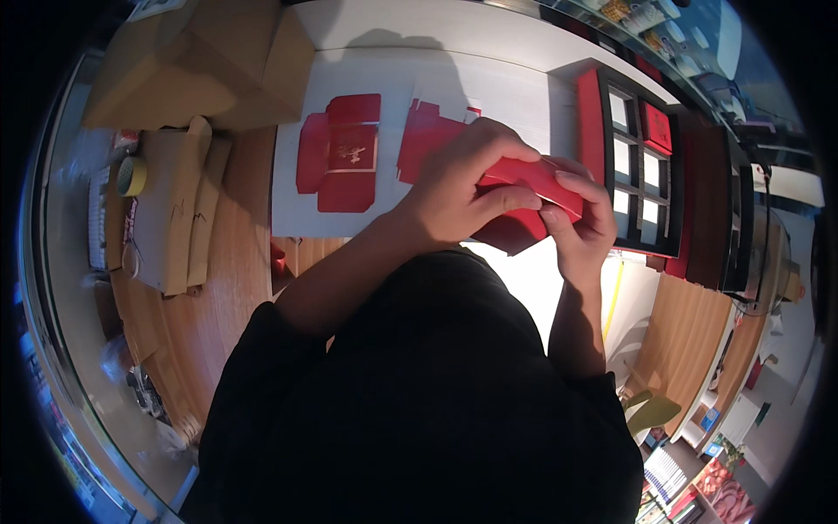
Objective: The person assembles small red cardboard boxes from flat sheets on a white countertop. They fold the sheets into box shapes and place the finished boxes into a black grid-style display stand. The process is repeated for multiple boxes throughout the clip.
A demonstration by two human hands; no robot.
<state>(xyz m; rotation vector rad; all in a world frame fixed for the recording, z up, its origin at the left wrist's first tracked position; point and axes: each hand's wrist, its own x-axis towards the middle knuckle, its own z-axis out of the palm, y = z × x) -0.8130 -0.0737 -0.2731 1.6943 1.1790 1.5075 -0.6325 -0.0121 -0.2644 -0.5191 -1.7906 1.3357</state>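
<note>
Between my two hands is a red cardboard box [546,182], partly folded, held above the near edge of the white table. My left hand [467,179] grips its left side, thumb on the near edge and fingers over the top. My right hand [587,214] pinches the right end between thumb and fingers. Much of the box is hidden by my fingers. A flat unfolded red box blank [351,155] with gold marks lies on the table to the left. Another red blank [423,135] lies partly behind my left hand.
To the right sits a red and black tray [589,122] divided into compartments, one holding a small red box [656,129]. A similar dark tray [738,210] stands beyond it. Large brown cartons [201,65] fill the far left. A tape roll [131,176] is beside folded cardboard [170,218].
</note>
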